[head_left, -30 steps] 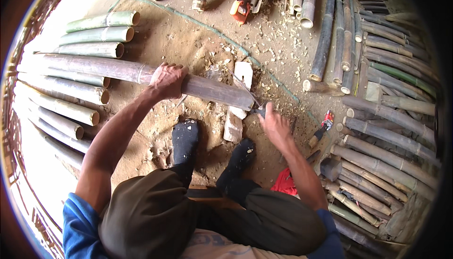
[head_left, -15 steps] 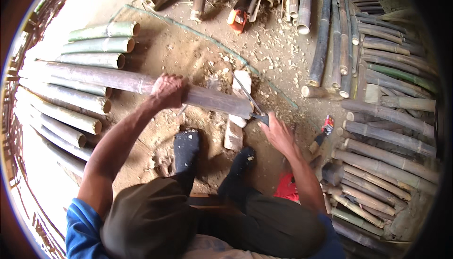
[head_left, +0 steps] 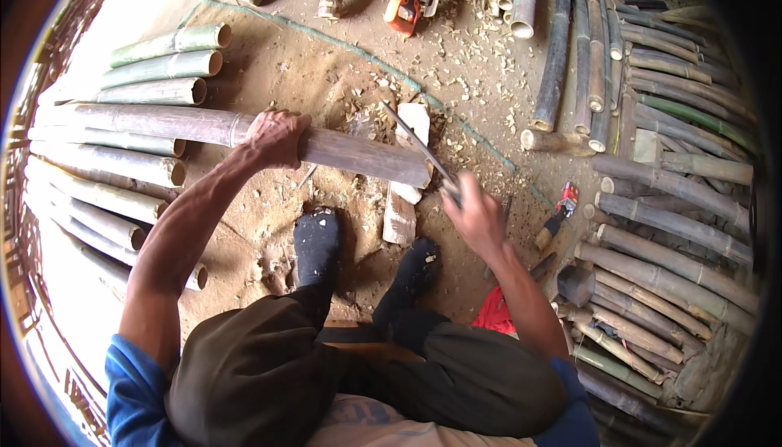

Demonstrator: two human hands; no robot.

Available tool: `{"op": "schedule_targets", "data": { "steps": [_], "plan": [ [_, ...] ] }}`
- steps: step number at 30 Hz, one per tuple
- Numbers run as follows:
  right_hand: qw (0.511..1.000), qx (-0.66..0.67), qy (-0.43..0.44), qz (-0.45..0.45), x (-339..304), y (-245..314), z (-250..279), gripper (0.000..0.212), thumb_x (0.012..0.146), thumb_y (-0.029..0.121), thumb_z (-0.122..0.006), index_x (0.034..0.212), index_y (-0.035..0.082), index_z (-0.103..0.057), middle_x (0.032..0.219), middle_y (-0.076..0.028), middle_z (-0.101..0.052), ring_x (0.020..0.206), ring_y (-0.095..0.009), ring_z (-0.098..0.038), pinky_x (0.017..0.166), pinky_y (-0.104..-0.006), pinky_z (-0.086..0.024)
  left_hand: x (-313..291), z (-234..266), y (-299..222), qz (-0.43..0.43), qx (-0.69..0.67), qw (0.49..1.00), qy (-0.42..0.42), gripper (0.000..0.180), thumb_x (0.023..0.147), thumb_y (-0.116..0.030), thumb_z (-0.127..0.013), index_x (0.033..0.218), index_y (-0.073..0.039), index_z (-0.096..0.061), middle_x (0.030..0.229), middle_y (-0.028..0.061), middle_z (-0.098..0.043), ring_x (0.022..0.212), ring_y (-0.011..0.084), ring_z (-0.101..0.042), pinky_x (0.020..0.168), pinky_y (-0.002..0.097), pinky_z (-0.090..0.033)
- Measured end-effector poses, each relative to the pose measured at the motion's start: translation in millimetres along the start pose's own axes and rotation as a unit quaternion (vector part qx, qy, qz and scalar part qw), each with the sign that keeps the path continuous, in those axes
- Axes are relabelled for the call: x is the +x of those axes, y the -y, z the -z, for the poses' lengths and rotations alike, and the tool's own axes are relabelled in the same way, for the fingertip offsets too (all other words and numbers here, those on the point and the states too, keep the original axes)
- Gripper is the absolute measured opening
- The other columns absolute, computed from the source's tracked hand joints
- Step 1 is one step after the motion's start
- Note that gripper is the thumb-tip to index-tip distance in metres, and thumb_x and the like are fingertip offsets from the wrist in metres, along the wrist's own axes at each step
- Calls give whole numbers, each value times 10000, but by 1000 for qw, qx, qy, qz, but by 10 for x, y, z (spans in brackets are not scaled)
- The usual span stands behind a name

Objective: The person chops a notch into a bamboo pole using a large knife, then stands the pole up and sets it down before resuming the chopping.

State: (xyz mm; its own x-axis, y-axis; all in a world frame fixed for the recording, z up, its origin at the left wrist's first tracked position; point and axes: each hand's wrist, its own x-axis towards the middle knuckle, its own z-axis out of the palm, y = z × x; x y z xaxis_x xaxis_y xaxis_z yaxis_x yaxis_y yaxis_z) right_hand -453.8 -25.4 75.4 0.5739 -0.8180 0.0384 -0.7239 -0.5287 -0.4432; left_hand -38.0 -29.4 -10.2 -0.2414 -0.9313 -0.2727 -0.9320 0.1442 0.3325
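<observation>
A long brown bamboo pole (head_left: 356,154) stretches from the far left toward the middle. My left hand (head_left: 271,139) is wrapped round it from above. Its right end, cut at a slant, lies over a pale wooden block (head_left: 399,217) on the ground. My right hand (head_left: 475,215), somewhat blurred, grips the handle of a long narrow-bladed knife (head_left: 421,147). The blade points away and to the left, crossing just beyond the pole's cut end. Whether the blade touches the bamboo, I cannot tell.
Cut bamboo lengths (head_left: 159,66) lie at the left, and more bamboo (head_left: 672,227) is stacked at the right. An orange-handled saw (head_left: 402,13) lies at the back. Pale chips (head_left: 481,64) litter the dirt floor. A red-and-dark tool (head_left: 562,205) and red cloth (head_left: 494,313) lie at the right.
The view has shifted slightly. My right hand has turned, and the knife's tip now reaches farther left, past the block. My left hand keeps its hold on the bamboo pole.
</observation>
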Motion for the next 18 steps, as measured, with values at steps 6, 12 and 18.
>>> {"op": "schedule_targets", "data": {
  "steps": [6, 12, 18],
  "plan": [
    [997, -60, 42, 9, 400, 335, 259, 244, 1048, 182, -652, 1108, -7, -509, 793, -223, -714, 593, -385, -702, 505, -476, -565, -75, -135, 144, -5, 12, 998, -56, 429, 578, -124, -867, 955, -128, -661, 930, 64, -710, 910, 278, -698, 925, 447, -555],
    [997, 7, -43, 64, 99, 55, -14, 258, 1031, 175, -676, 1091, -17, -515, 827, -188, -730, 642, -306, -741, 488, -402, -581, -25, -57, 25, -24, 17, 997, -70, 390, 604, -112, -842, 948, -111, -658, 926, 86, -705, 901, 304, -699, 883, 457, -562],
    [994, -85, 69, 20, 482, 358, 248, 261, 1044, 186, -660, 1126, 1, -495, 787, -217, -712, 577, -268, -700, 418, -384, -531, -47, -183, 273, 3, 50, 999, -15, 473, 629, -151, -878, 1062, -124, -690, 955, 73, -727, 881, 248, -725, 867, 474, -595]
  ]
}}
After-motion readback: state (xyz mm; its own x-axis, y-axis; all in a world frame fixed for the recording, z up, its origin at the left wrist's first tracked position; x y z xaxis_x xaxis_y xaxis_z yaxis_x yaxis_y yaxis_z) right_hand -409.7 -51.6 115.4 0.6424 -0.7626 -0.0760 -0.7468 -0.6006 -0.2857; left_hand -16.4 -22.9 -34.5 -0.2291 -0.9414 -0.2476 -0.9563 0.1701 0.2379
